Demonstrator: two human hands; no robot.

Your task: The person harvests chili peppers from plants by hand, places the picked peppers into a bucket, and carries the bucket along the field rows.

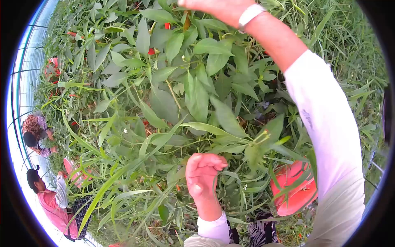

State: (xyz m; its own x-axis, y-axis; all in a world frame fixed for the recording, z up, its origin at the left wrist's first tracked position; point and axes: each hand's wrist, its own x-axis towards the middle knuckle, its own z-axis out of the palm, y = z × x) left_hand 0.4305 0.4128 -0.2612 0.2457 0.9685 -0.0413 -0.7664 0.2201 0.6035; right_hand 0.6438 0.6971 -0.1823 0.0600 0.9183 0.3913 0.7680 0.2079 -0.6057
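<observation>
left hand (203, 179) curls its fingers (207, 160) loosely just below green leaves (196, 96); right hand (220, 7): cannot tell its fingers' state.

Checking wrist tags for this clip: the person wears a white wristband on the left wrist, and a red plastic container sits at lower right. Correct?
The side is wrong: the head view shows the white wristband on the wrist of the right hand, not of the left hand. The red plastic container does sit at lower right.

Can see person in pink (55, 210) far left, person in patterned top (34, 124) beyond, greenhouse wall (24, 88) behind, tall grass (349, 45) upper right.
</observation>
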